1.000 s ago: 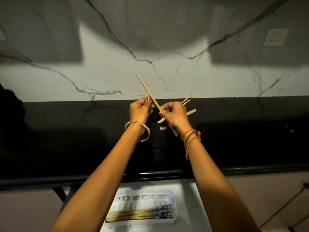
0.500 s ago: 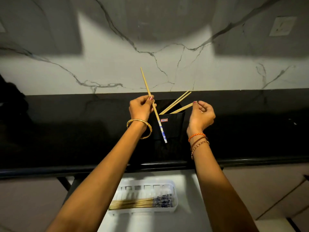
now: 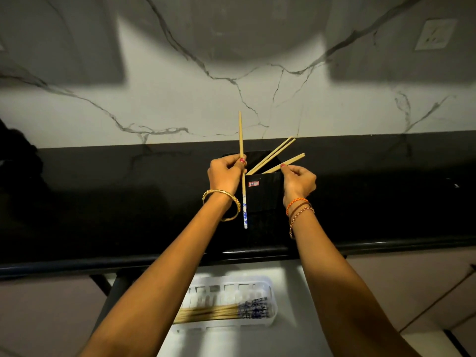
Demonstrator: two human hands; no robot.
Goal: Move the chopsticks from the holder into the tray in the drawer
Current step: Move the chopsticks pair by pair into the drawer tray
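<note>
1. A person's left hand (image 3: 226, 173) pinches a single pale wooden chopstick with a blue-and-white patterned end (image 3: 243, 176) between thumb and fingertips, holding it near upright, clear of the holder, patterned end down.

2. The right hand (image 3: 298, 180) closes thumb and forefinger on the shaft of another pale wooden chopstick (image 3: 286, 163) that leans out of the black square holder (image 3: 262, 194); its lower end is inside the holder.

3. Two more slim wooden chopsticks (image 3: 273, 154) lean side by side toward the right in the same holder, which stands on the black polished countertop (image 3: 103, 202) in front of the white veined marble wall (image 3: 154, 99).

4. Below the counter edge, the white plastic slotted tray (image 3: 273, 302) in the open drawer already holds a bundle of matching chopsticks (image 3: 221, 311), lying flat with patterned ends to the right.

5. The step in hand appears to be drawing sticks out of the holder, the job well along with three left inside.

6. The next move likely calls for lifting the right-hand stick straight up and free, then lowering both sticks into the tray, aligned with the bundle.
</note>
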